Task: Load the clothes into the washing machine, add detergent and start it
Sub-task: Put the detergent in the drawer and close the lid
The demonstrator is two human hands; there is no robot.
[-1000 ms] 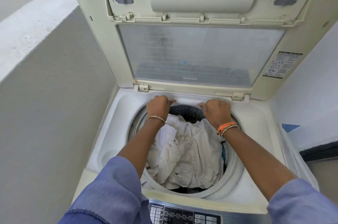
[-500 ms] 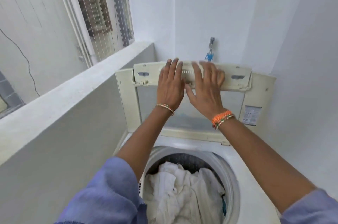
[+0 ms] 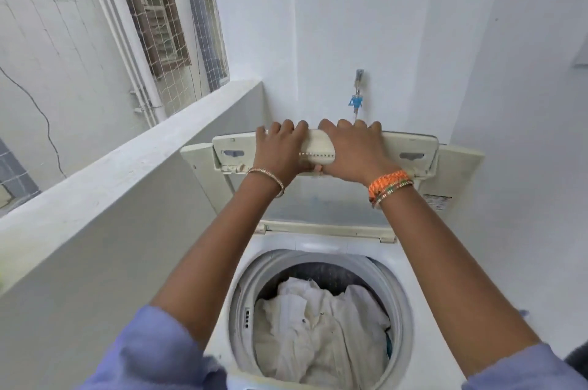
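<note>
A white top-loading washing machine stands below me with its cream lid raised upright against the back wall. White clothes fill the round drum. My left hand and my right hand sit side by side at the lid's top edge, fingers curled over it and gripping the lid handle. No detergent is in view.
A low white parapet wall runs along the left of the machine. A tap with a blue fitting sticks out of the back wall just behind the lid. A white wall closes in on the right.
My hands left the drum rim, rose to the raised lid, lay flat on it, and now curl over its top edge. The camera tilted up.
</note>
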